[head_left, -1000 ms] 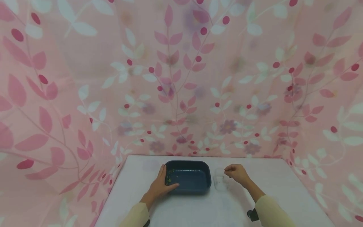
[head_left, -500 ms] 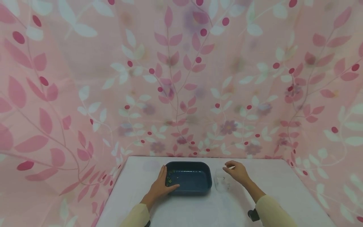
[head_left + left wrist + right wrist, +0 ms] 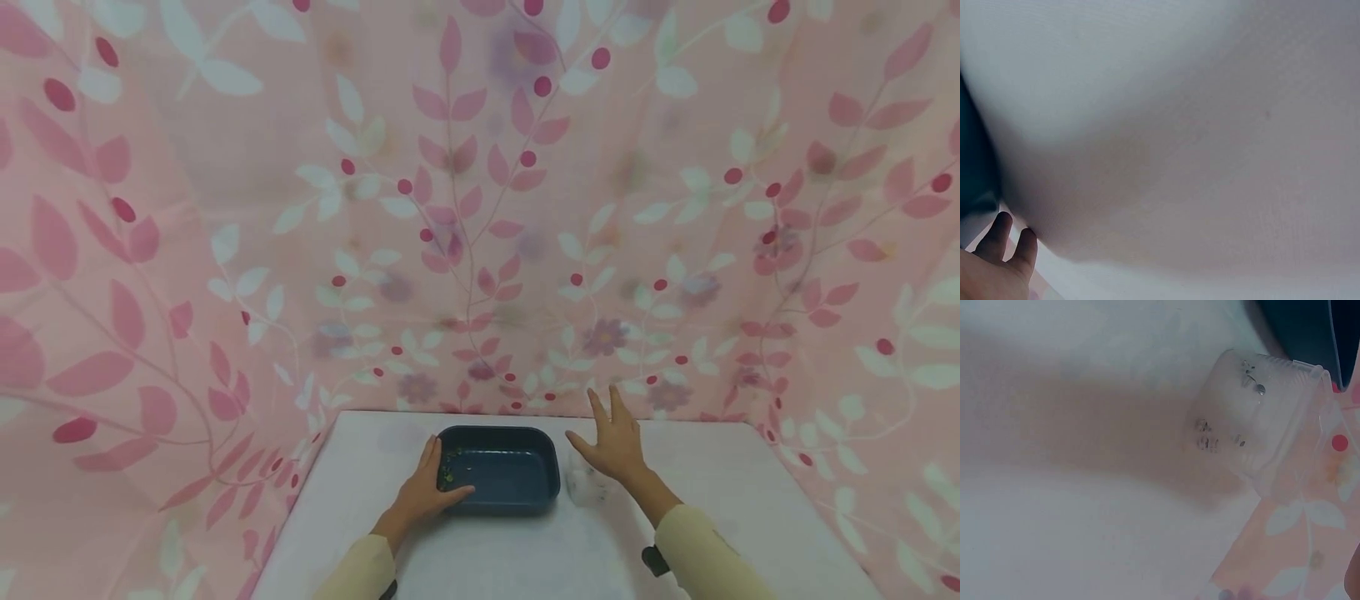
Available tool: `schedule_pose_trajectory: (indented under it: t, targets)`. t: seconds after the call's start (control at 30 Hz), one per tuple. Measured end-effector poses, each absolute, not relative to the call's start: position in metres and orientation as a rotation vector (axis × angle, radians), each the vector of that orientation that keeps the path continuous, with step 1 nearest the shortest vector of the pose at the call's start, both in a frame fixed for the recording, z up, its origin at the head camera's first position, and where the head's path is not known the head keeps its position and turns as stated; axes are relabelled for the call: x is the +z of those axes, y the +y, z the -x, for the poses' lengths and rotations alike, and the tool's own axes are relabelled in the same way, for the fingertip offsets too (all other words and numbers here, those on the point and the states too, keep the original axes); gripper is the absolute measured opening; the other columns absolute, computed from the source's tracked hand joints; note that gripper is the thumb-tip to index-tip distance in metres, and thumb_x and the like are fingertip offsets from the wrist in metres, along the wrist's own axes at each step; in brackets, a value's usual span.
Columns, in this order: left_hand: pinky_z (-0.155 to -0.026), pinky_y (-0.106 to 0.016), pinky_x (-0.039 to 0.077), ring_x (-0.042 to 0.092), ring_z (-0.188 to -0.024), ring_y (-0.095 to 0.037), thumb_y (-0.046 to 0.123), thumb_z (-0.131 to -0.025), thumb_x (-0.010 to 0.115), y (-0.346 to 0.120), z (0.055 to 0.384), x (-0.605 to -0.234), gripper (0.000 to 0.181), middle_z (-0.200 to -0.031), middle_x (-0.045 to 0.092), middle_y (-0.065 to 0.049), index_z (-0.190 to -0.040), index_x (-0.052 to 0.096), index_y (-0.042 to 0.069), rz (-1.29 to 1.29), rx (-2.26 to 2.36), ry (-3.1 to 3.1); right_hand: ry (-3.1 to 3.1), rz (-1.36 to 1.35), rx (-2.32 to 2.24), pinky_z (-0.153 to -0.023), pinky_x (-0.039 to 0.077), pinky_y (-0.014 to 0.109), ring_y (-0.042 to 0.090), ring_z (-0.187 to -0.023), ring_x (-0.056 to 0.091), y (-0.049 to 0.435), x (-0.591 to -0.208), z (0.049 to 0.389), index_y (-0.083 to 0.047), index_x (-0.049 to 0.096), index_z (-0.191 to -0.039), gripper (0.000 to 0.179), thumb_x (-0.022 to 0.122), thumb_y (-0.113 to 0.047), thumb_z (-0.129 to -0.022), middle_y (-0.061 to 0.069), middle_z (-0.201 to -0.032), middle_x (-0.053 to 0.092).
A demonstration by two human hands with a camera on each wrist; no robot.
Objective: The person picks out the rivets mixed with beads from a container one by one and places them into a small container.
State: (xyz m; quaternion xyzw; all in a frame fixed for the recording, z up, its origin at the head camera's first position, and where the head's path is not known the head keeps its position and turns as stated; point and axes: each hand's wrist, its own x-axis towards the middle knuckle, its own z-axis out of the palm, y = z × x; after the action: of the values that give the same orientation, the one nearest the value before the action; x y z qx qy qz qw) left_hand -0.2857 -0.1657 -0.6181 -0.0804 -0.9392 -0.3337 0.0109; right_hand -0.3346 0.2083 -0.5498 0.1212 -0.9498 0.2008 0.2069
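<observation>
A dark blue rectangular dish [image 3: 502,483] stands on the white-covered table, with small green and yellow bits [image 3: 449,477] along its inner left side. My left hand [image 3: 422,493] rests at the dish's left end, its fingers straight along the side and its thumb reaching over the front rim. To the right of the dish is a clear plastic container [image 3: 1272,419]; small dark, shiny specks show through its wall in the right wrist view. My right hand [image 3: 619,446] is raised over the container with fingers spread and nothing in them. It partly hides the container in the head view.
The table [image 3: 750,517] has a white cover. Behind it and at both sides hangs a pink cloth [image 3: 480,250] with leaf and flower prints. A dark wrist device [image 3: 656,561] sits below the right sleeve.
My right hand's fingertips were close together above the container; now the fingers are spread and the hand has moved up and away toward the back. The left hand and dish have stayed put.
</observation>
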Motion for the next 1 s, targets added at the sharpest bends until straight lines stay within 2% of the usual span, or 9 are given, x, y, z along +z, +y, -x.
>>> schedule_pose_trajectory:
  t: [0.13,0.27,0.37,0.53,1.0]
  targets:
    - [-0.106,-0.056,0.042,0.031,-0.147,-0.035,0.071,-0.076,0.069,-0.167,0.286,-0.62,0.121,-0.167,0.007,-0.013,-0.159,0.01,0.006,0.243,-1.048,-2.939,-2.659,-0.409,0.463,-0.111,0.016,0.07,0.046,-0.145,0.02,0.201,-0.551,0.335,-0.019,0.025,-0.158,0.095,0.068,-0.057,-0.083,0.021,-0.165,-0.001]
    - [-0.102,-0.058,0.043,0.034,-0.145,-0.038,0.072,-0.076,0.068,-0.17,0.286,-0.62,0.122,-0.167,0.008,-0.014,-0.159,0.008,0.006,0.238,-1.022,-2.942,-2.631,-0.453,0.42,-0.111,0.014,0.071,0.048,-0.144,0.021,0.194,-0.552,0.337,-0.019,0.025,-0.158,0.096,0.068,-0.059,-0.081,0.021,-0.165,0.0]
    - [-0.101,-0.059,0.043,0.035,-0.144,-0.039,0.071,-0.077,0.068,-0.172,0.287,-0.621,0.121,-0.166,0.008,-0.016,-0.159,0.008,0.005,0.25,-1.012,-2.932,-2.597,-0.452,0.421,-0.111,0.014,0.071,0.048,-0.142,0.023,0.192,-0.552,0.338,-0.019,0.026,-0.157,0.096,0.069,-0.059,-0.081,0.022,-0.165,0.004]
    - [-0.105,-0.056,0.043,0.032,-0.147,-0.035,0.073,-0.077,0.067,-0.17,0.284,-0.627,0.121,-0.167,0.007,-0.014,-0.159,0.009,0.005,0.257,-1.022,-2.955,-2.603,-0.451,0.374,-0.11,0.017,0.072,0.049,-0.14,0.027,0.193,-0.558,0.333,-0.019,0.026,-0.157,0.097,0.069,-0.059,-0.08,0.024,-0.163,0.009]
    - [-0.102,-0.055,0.045,0.034,-0.146,-0.035,0.074,-0.076,0.066,-0.167,0.288,-0.621,0.121,-0.167,0.005,-0.013,-0.159,0.008,0.007,0.268,-1.031,-2.951,-2.673,-0.456,0.329,-0.112,0.019,0.07,0.046,-0.142,0.027,0.187,-0.557,0.335,-0.019,0.025,-0.158,0.097,0.068,-0.062,-0.081,0.023,-0.164,0.006]
